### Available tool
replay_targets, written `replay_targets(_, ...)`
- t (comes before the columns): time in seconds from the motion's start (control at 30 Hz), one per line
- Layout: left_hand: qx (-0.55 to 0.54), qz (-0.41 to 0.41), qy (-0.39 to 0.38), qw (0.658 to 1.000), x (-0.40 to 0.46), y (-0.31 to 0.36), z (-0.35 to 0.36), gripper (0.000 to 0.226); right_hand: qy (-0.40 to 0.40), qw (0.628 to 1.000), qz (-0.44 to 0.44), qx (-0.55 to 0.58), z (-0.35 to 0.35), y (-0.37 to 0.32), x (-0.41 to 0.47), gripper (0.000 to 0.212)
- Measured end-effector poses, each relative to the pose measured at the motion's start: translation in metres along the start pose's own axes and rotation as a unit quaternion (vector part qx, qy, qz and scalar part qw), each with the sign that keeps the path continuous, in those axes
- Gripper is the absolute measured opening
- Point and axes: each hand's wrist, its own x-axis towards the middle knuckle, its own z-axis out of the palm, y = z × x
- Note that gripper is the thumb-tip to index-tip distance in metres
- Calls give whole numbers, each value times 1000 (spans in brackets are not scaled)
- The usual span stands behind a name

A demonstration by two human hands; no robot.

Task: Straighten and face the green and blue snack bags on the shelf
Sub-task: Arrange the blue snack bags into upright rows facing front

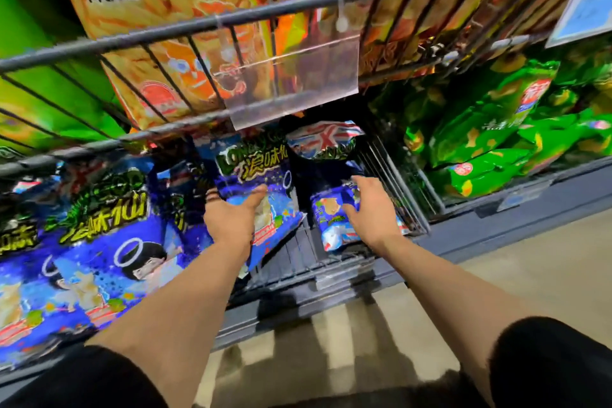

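My left hand [231,219] grips an upright blue snack bag [261,175] by its left edge, thumb across the front. My right hand [371,209] holds a second blue bag [331,219], which lies tilted low at the front of the lower shelf. Behind it a third blue bag [323,139] with a flag pattern leans at the back. More blue bags [99,242] face forward to the left. Green snack bags [490,139] lie heaped in the section to the right.
A wire basket shelf [198,26] with orange prawn cracker bags [155,26] hangs just above my hands, with a clear price holder [291,83]. A wire divider [397,182] separates blue from green bags. The grey shelf edge [331,278] and shop floor [496,262] lie below.
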Motion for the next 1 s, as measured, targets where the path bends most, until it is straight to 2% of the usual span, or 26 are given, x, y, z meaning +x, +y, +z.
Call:
replay_targets(0.07,-3,-3,27,1000,0,-6,9,74,18,1000,-11,18,9,-6,14,56)
replay_targets(0.17,-17,-23,50,998,2,-14,26,72,26,999,29,33,23,-12,37,52)
replay_targets(0.23,-18,-28,47,998,2,-20,37,74,41,989,74,123,35,-13,53,45)
replay_targets(0.3,-17,-28,45,998,5,-29,45,78,58,951,136,273,44,-16,63,37)
replay_targets(0.37,-22,-38,58,997,9,-38,49,81,83,923,171,335,50,-16,71,31)
replay_targets(0.43,-34,-49,82,995,14,-46,51,78,116,942,162,269,52,-15,75,33)
replay_targets(0.5,-34,-47,86,995,19,-51,51,76,123,980,96,122,54,-16,78,42)
replay_targets(0.57,-34,-36,81,995,22,-52,51,75,81,996,-29,1,58,-21,82,56)
replay_targets(0.6,-36,-32,82,995,23,-51,51,76,57,996,-69,-20,60,-25,86,66)
replay_targets(0.67,-28,-28,88,995,21,-48,52,78,24,994,-98,-33,66,-33,97,76)
replay_targets(0.73,-22,-10,92,995,18,-48,52,74,28,994,-89,-55,71,-40,106,67)
replay_targets(0.87,-49,0,80,996,19,-53,52,69,113,983,-90,-115,63,-37,108,42)
replay_targets(0.93,-51,-15,58,997,18,-50,48,74,167,979,-90,-75,50,-30,100,31)
replay_targets(1.0,-56,-9,32,998,14,-43,41,75,199,973,-103,-60,36,-26,89,30)
